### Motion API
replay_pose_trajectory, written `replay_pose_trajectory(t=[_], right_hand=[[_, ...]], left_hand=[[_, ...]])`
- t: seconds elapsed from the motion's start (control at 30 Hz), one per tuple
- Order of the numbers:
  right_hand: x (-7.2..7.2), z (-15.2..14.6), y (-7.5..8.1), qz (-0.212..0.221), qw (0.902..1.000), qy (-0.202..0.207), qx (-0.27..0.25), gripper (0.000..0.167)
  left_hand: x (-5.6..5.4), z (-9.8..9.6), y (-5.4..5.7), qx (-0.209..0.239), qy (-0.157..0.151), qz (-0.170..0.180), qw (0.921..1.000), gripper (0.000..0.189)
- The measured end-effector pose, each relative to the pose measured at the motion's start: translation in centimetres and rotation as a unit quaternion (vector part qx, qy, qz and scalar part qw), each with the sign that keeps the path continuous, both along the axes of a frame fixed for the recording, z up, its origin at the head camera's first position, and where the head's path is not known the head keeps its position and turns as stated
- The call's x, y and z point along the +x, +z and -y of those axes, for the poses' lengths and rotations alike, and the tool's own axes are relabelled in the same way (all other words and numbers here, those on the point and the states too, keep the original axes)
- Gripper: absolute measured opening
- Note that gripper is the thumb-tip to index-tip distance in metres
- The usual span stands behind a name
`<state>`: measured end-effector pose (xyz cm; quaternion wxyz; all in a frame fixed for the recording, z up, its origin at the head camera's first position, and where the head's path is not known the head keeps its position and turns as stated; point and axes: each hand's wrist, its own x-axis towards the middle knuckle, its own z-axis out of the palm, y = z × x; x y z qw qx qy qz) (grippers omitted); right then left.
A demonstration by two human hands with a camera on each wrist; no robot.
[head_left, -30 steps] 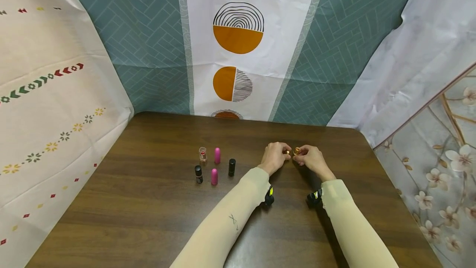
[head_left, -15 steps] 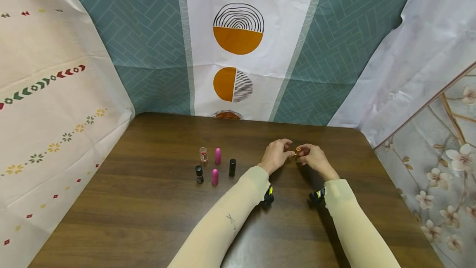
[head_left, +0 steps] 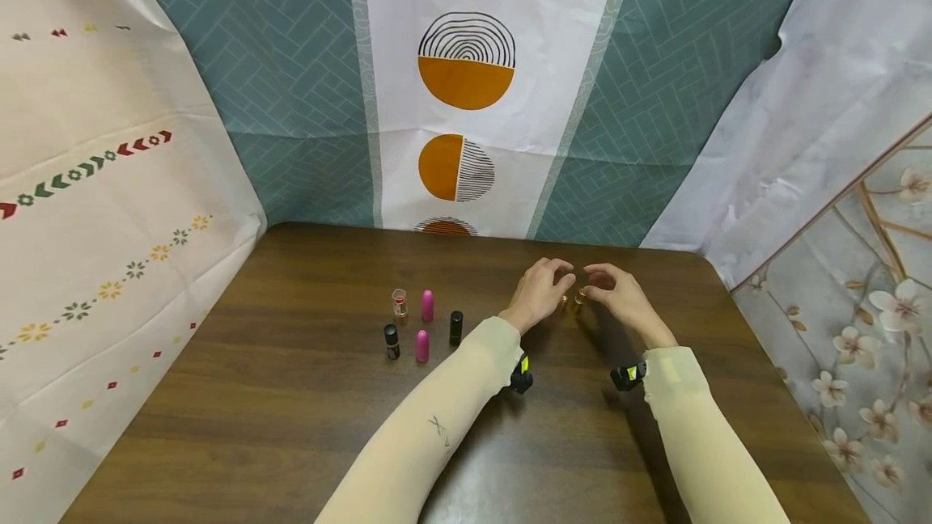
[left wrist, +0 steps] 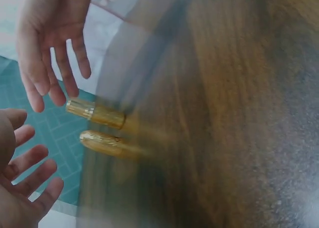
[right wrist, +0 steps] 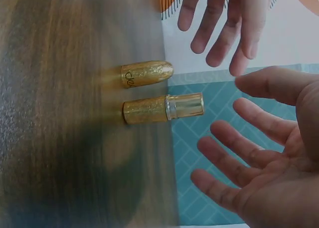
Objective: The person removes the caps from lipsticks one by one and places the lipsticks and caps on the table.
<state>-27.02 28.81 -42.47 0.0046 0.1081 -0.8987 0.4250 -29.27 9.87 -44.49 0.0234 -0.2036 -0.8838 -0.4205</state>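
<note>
A gold lipstick tube [right wrist: 147, 110], its shiny inner sleeve uncovered, stands upright on the wooden table. Close beside it, on the left, stands its round-tipped gold cap [right wrist: 144, 73], apart from the tube. My left hand [head_left: 540, 293] hovers near the cap with fingers spread and holds nothing. Just above and to the right of the tube, my right hand [head_left: 617, 297] is also off the pieces, its fingers apart. In the left wrist view both hands, the tube [left wrist: 94, 113] and the cap [left wrist: 102, 142] show with gaps between them.
Left of my hands stand several more lipsticks: two pink ones [head_left: 427, 306], two black ones [head_left: 455, 328] and a clear-capped one with red inside [head_left: 400, 303]. Patterned cloths [head_left: 466, 168] hang behind the table [head_left: 291, 395] and at both sides.
A second ago my left hand pinched the cap and my right hand held the tube. Left let go first, then right; both hands have drawn back a little, leaving both pieces standing.
</note>
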Motion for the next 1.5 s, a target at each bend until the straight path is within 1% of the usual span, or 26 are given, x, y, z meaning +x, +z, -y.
replay_pose_trajectory(t=[0.1, 0.23, 0.3, 0.37, 0.43, 0.5, 0.6, 0.73, 0.93, 1.07, 1.2, 1.3, 1.43, 1.5], right_hand=[[0.1, 0.1, 0.0, -0.022, 0.9997, -0.005, -0.009, 0.039], [0.0, 0.4, -0.2, -0.064, 0.9973, -0.027, -0.022, 0.034], [0.0, 0.7, -0.1, -0.086, 0.995, -0.038, -0.035, 0.032], [0.0, 1.0, 0.2, -0.104, 0.9924, -0.042, -0.051, 0.031], [0.0, 1.3, 0.7, -0.111, 0.9899, -0.042, -0.076, 0.03], [0.1, 1.5, 1.2, -0.115, 0.9887, -0.04, -0.088, 0.03], [0.1, 1.6, 1.7, -0.106, 0.9886, -0.03, -0.102, 0.031], [0.2, 1.8, 2.2, -0.098, 0.9875, -0.013, -0.123, 0.034], [0.7, 2.4, 3.1, -0.09, 0.986, -0.003, -0.141, 0.035], [1.0, 2.7, 3.6, -0.079, 0.9844, 0.005, -0.157, 0.037], [1.0, 2.8, 3.8, -0.077, 0.9828, 0.016, -0.167, 0.04], [0.9, 2.9, 3.8, -0.072, 0.9819, 0.024, -0.173, 0.042], [1.0, 3.0, 3.7, -0.058, 0.9798, 0.03, -0.189, 0.042], [1.1, 3.0, 3.6, -0.052, 0.9779, 0.031, -0.2, 0.042]], left_hand=[[0.0, 0.3, 0.4, 0.005, 0.012, 0.011, 0.9999, 0.032], [0.2, 0.9, 1.1, 0.014, 0.035, 0.03, 0.9988, 0.03], [0.2, 1.2, 1.6, 0.02, 0.039, 0.031, 0.9986, 0.028], [0.1, 1.4, 2.1, 0.026, 0.034, 0.027, 0.9987, 0.027], [0.0, 1.6, 2.6, 0.031, 0.023, 0.023, 0.999, 0.027], [0.0, 1.8, 3.1, 0.037, 0.01, 0.022, 0.999, 0.027], [0.0, 2.2, 3.6, 0.041, -0.008, 0.022, 0.9989, 0.027], [0.2, 2.9, 4.6, 0.042, -0.019, 0.019, 0.9987, 0.024], [0.6, 4.1, 6.4, 0.06, -0.03, 0.02, 0.9976, 0.022], [0.9, 4.9, 7.5, 0.051, -0.033, 0.017, 0.998, 0.021], [1.0, 5.5, 8.5, 0.055, -0.038, 0.017, 0.9976, 0.021], [1.0, 5.9, 8.9, 0.054, -0.039, 0.021, 0.9975, 0.022], [0.9, 6.3, 8.8, 0.046, -0.037, 0.02, 0.9981, 0.021], [1.0, 6.5, 8.9, 0.044, -0.041, 0.02, 0.998, 0.021]])
